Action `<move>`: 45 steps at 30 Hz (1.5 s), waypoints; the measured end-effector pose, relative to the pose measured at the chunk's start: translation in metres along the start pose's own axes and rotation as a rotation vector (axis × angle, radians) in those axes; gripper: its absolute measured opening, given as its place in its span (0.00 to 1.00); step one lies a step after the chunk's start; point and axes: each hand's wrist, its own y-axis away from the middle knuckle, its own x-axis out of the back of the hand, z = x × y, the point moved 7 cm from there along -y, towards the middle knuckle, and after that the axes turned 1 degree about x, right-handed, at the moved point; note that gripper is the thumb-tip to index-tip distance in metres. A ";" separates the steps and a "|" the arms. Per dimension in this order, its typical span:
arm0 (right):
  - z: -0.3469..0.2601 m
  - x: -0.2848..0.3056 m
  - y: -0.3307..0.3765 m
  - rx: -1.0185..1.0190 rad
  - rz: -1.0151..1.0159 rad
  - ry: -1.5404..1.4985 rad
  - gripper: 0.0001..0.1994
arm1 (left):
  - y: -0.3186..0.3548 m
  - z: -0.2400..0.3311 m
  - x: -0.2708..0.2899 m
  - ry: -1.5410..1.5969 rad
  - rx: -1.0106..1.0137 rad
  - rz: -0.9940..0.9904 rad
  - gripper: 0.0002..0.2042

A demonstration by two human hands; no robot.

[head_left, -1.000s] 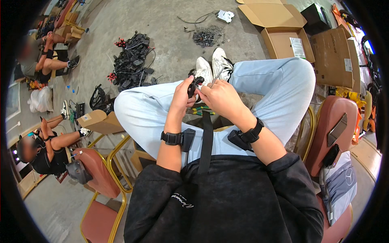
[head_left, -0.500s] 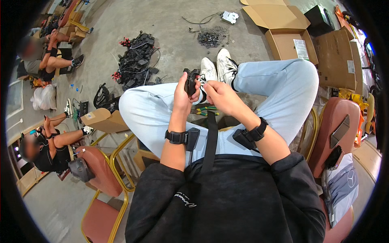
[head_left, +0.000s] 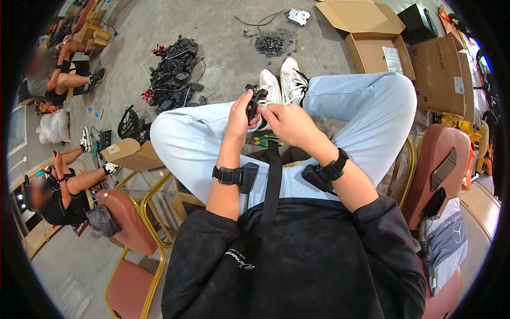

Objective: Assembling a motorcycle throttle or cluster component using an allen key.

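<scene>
My left hand [head_left: 238, 119] is closed around a small black plastic part [head_left: 256, 102], held up above my lap near my shoes. Close against its right side, my right hand [head_left: 289, 125] is closed, with thumb and forefinger pinched together at the part. What sits in that pinch is too small to make out. Below my hands, green-and-yellow-handled pliers [head_left: 265, 140] lie between my legs, partly covered by a black strap [head_left: 272, 181].
A heap of black parts and cables [head_left: 175, 74] lies on the floor ahead left. Beyond my shoes are a pile of small bits [head_left: 273, 43] and a whitish device [head_left: 298, 17]. An open cardboard box [head_left: 366, 56] stands right. Chairs [head_left: 443, 143] flank me; two people sit left.
The black part has turned and tilted in my left hand. My right hand has moved slightly left, up against it. The whole view has shifted a little.
</scene>
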 end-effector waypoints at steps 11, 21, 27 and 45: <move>-0.004 0.001 0.001 -0.113 -0.076 -0.254 0.15 | 0.003 0.003 -0.006 0.186 -0.003 -0.109 0.20; -0.008 -0.015 0.005 -0.019 -0.195 -0.248 0.12 | 0.003 0.006 -0.001 0.278 0.001 -0.033 0.20; -0.010 0.002 0.004 0.217 0.102 0.125 0.13 | 0.004 0.004 -0.001 0.288 0.048 -0.052 0.19; -0.012 0.010 0.006 0.261 0.230 0.248 0.09 | 0.001 0.000 0.001 0.129 0.035 0.008 0.17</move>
